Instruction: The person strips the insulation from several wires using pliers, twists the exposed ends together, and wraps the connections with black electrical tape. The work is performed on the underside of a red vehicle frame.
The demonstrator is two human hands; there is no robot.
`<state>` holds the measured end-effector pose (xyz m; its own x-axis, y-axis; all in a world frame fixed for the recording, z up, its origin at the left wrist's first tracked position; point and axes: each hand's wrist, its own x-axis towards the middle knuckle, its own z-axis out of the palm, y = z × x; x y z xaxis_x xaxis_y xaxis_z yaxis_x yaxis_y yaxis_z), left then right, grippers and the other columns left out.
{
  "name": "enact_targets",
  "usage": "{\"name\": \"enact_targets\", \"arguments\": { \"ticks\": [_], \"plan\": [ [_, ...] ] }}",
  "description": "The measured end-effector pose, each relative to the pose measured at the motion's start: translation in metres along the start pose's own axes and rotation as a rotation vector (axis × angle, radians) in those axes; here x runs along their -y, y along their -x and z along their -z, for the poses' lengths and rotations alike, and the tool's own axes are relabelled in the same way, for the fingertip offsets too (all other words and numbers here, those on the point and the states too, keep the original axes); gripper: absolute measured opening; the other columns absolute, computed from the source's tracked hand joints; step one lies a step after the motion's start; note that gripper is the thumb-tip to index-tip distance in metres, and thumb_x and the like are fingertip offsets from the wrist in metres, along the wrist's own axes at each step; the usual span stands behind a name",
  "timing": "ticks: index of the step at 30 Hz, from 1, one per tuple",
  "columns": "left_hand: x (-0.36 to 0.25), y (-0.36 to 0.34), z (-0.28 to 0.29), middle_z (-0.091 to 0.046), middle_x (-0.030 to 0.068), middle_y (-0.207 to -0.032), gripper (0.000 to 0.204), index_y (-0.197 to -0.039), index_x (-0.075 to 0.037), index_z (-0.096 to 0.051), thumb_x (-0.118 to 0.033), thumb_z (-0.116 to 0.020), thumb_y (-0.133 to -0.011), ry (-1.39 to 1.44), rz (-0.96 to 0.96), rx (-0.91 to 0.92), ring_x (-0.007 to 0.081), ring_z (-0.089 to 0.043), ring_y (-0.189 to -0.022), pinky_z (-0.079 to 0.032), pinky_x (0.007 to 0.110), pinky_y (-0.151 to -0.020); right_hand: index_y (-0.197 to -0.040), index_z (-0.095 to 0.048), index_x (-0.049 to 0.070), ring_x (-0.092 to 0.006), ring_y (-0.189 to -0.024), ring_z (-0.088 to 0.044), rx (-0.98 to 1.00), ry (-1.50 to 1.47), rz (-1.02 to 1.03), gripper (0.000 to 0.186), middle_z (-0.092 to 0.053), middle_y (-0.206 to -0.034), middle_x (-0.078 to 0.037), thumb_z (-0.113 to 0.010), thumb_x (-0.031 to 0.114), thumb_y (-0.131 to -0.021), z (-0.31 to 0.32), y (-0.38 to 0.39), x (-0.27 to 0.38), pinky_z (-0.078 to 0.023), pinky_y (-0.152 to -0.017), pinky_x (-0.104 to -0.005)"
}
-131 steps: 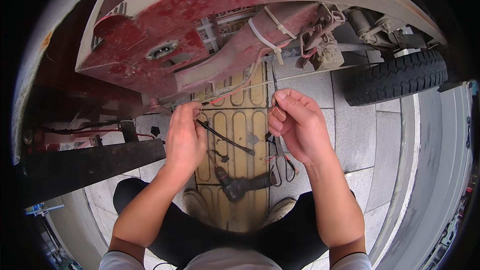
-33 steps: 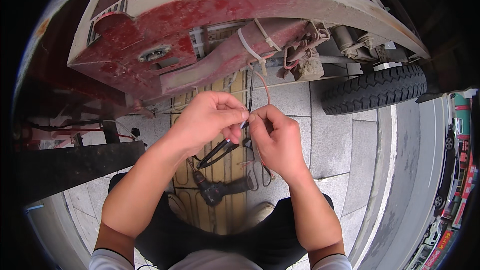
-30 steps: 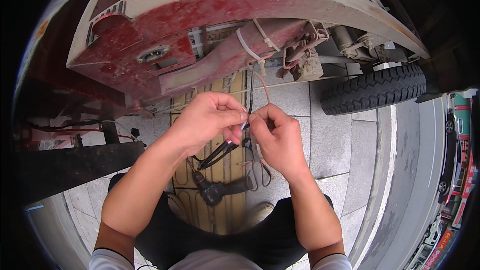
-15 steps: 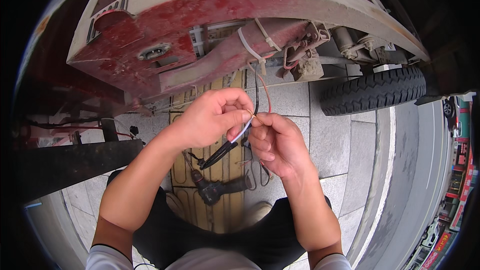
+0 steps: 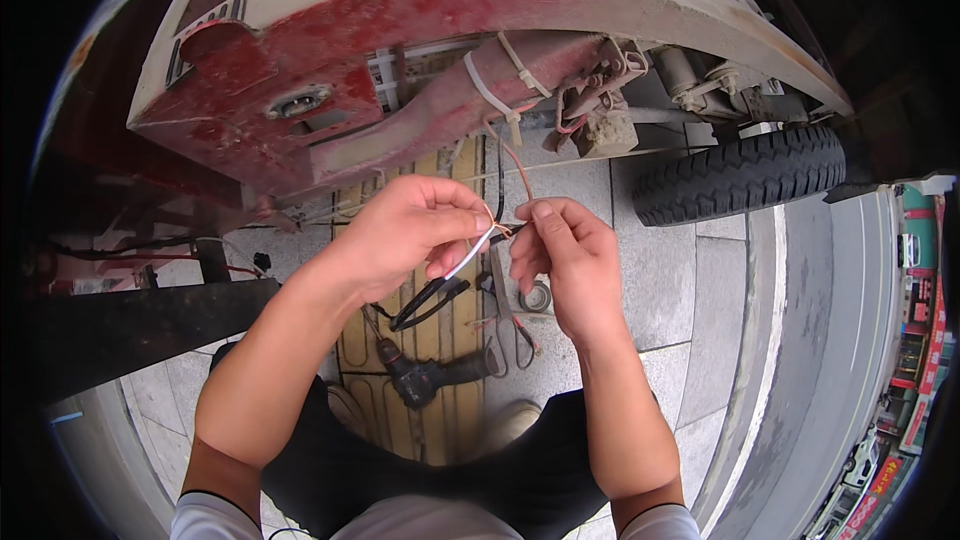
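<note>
Between my hands, bare copper strands [image 5: 500, 229] are joined at the ends of wires. My left hand [image 5: 400, 230] is closed, pinching a white wire [image 5: 462, 262] near its copper end; black sheathing [image 5: 425, 302] covers the lower part of that wire. Close by on the right, the thumb and forefinger of my right hand [image 5: 575, 260] are pressed together on a black wire, partly hidden by the fingers. A red wire [image 5: 521, 168] and a black cable [image 5: 501, 175] hang down from the red vehicle frame [image 5: 420, 130] above my hands.
On the ground below lie a cordless drill [image 5: 420, 380], scissors [image 5: 512, 325] and a roll of tape [image 5: 537, 296]. White cable ties [image 5: 485, 90] circle the frame. A tyre [image 5: 740, 178] stands at right; a dark beam [image 5: 160, 335] juts in from the left.
My right hand has moved slightly right, away from the left, and its grip has shifted. More of the joined copper shows between them. The tape roll has come into sight.
</note>
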<state>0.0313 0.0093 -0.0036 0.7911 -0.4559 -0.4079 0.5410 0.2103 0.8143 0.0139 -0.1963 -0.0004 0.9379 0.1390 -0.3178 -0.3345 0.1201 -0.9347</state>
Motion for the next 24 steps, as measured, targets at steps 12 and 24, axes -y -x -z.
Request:
{"name": "enact_targets", "arguments": {
  "ticks": [12,24],
  "plan": [
    [0.001,-0.001,-0.007,-0.062,0.0017,-0.074,0.005,-0.095,0.0,-0.064,-0.004,-0.063,-0.096,-0.152,-0.048,-0.072,0.0055,-0.052,-0.055,-0.04,0.021,-0.048,-0.094,-0.071,0.005,-0.0274,-0.077,-0.066,-0.126,0.997,0.968,0.016,-0.068,-0.089,-0.007,-0.078,0.003,-0.081,-0.007,0.002,-0.009,-0.055,-0.067,-0.0369],
    [0.017,0.0,-0.017,-0.061,0.0004,-0.073,0.006,-0.1,0.0,-0.062,0.003,-0.057,-0.096,-0.326,-0.184,-0.123,0.006,-0.056,-0.061,-0.045,0.022,-0.053,-0.09,-0.061,0.003,-0.0279,-0.066,-0.063,-0.312,1.071,0.793,0.01,-0.061,-0.077,-0.012,-0.071,0.007,-0.09,-0.025,0.013,-0.027,-0.051,-0.058,-0.0393]
  ]
}}
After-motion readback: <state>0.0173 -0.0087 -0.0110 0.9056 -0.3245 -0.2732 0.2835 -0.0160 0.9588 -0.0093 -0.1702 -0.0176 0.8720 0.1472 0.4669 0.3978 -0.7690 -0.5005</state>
